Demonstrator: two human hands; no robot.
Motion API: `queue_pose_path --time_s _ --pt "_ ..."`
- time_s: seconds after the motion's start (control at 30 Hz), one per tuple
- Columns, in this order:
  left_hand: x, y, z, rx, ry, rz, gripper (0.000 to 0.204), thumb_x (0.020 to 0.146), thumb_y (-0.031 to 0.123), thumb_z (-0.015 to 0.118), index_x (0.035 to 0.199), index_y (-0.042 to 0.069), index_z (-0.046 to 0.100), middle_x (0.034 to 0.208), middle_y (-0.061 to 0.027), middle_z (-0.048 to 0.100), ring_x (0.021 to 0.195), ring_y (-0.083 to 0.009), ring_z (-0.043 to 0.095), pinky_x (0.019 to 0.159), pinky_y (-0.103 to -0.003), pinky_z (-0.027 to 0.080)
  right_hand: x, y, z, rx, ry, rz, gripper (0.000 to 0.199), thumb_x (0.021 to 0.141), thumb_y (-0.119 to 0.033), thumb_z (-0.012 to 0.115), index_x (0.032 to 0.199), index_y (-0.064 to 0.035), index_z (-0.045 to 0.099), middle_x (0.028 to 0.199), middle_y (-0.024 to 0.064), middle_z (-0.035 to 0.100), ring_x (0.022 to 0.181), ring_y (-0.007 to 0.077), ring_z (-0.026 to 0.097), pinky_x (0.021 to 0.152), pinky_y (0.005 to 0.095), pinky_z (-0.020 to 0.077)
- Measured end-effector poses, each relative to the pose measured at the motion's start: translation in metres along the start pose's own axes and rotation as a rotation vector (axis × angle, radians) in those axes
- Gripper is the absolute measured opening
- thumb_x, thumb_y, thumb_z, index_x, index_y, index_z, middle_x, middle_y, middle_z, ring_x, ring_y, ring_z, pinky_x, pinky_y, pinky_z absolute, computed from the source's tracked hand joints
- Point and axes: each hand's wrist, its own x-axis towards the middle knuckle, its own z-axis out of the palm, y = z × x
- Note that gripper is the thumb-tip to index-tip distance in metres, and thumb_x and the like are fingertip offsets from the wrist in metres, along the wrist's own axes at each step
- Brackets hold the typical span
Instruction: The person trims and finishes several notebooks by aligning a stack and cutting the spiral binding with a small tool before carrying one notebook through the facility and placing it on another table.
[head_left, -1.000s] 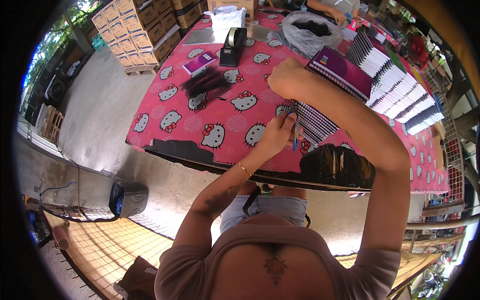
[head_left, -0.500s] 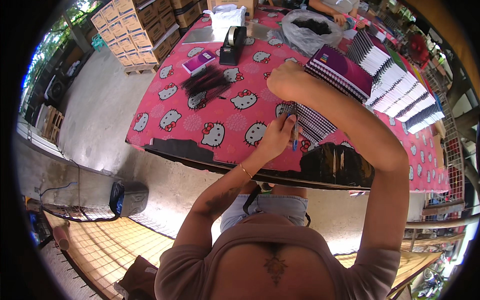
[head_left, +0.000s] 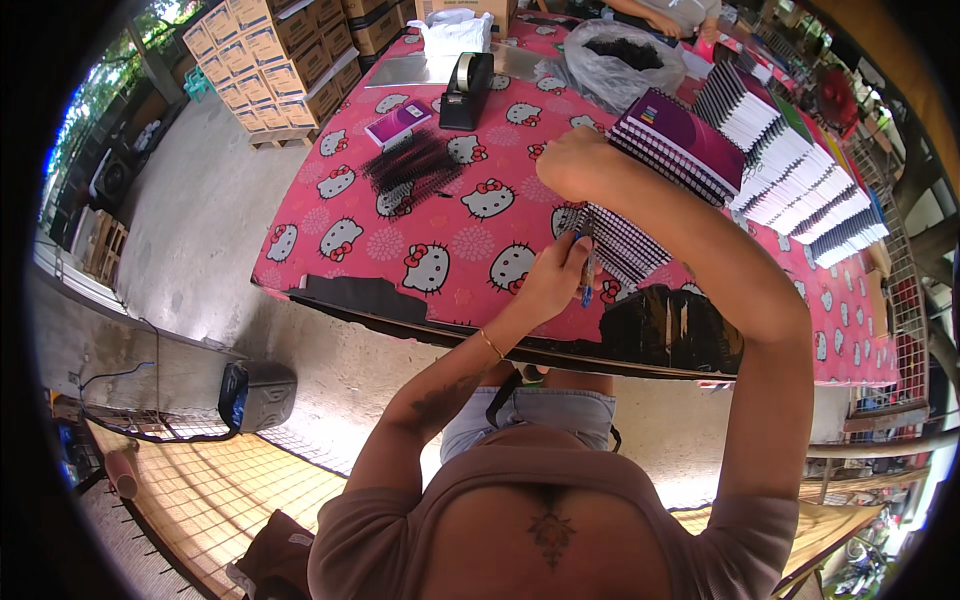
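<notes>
My left hand [head_left: 556, 277] is closed round blue-handled pliers [head_left: 586, 262], with their jaws pointing away from me. The jaws meet the near-left end of a stack of spiral-bound notebooks [head_left: 630, 245] whose black coil edges face up. Beyond them my right hand [head_left: 572, 162] is curled, wrist bent, and its fingers are hidden; whatever it grips cannot be made out. My right forearm passes over part of the notebooks. Purple-covered spiral notebooks [head_left: 680, 138] lie stacked just right of that hand.
Loose black plastic coils [head_left: 412, 172] lie left on the pink cartoon-print table [head_left: 380, 240], near a small purple-and-white box [head_left: 398, 122] and a tape dispenser [head_left: 467, 92]. Farther back is a clear bag of black coils [head_left: 625, 65]. White notebook stacks [head_left: 800, 180] stand right; another person [head_left: 670, 18] is across the table.
The pliers in my left hand have turned slightly, and their handles sit a little differently. My right hand has barely shifted. The other person's hands have moved across the table.
</notes>
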Motion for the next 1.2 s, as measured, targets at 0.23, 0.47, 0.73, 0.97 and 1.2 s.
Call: queue_pose_path --time_s 0.23,0.47,0.73,0.97,1.2 --pt "0.011 0.0 -0.002 -0.041 0.011 -0.012 0.039 0.1 0.035 0.043 0.11 -0.001 0.049 0.091 -0.013 0.066 0.076 -0.0213 0.07 0.063 -0.035 0.059 0.0 -0.001 -0.004 0.011 -0.08 0.025 0.029 0.081 -0.02 0.067 0.11 -0.0129 0.072 0.111 0.0061 0.07 0.102 0.022 0.067 0.074 0.0359 0.0531" --pt "0.01 0.0 -0.002 -0.016 0.002 0.008 0.04 0.1 0.037 0.043 0.111 -0.001 0.048 0.093 -0.0135 0.066 0.075 -0.0215 0.069 0.061 -0.035 0.059 -0.002 -0.001 -0.004 0.019 -0.081 0.046 0.03 0.08 -0.021 0.069 0.109 -0.0145 0.072 0.112 0.0054 0.07 0.103 0.0222 0.066 0.076 0.0367 0.0522" --pt "0.011 0.011 0.004 -0.016 0.043 -0.027 0.035 0.1 0.034 0.043 0.108 0.0 0.048 0.085 -0.0129 0.065 0.062 -0.0196 0.066 0.054 -0.032 0.057 0.0 0.003 -0.006 0.071 -0.142 0.009 0.028 0.078 -0.02 0.072 0.105 -0.014 0.073 0.109 0.005 0.071 0.101 0.0218 0.067 0.073 0.0356 0.0526" --pt "0.004 -0.003 0.0 0.005 0.0 -0.006 0.034 0.101 0.032 0.042 0.107 -0.001 0.049 0.087 -0.0128 0.065 0.068 -0.0221 0.068 0.058 -0.034 0.058 0.009 -0.001 0.01 0.096 0.028 0.069 0.028 0.078 -0.019 0.072 0.105 -0.0114 0.073 0.109 0.0068 0.07 0.101 0.0229 0.067 0.074 0.0368 0.0543" --pt "0.014 -0.005 0.002 -0.077 0.034 -0.054 0.035 0.1 0.033 0.042 0.109 -0.001 0.048 0.088 -0.0128 0.065 0.072 -0.0235 0.07 0.059 -0.035 0.059 0.011 -0.002 0.002 0.144 -0.164 0.024 0.029 0.081 -0.014 0.067 0.109 -0.0068 0.071 0.111 0.0098 0.069 0.101 0.0257 0.067 0.077 0.0396 0.0554"
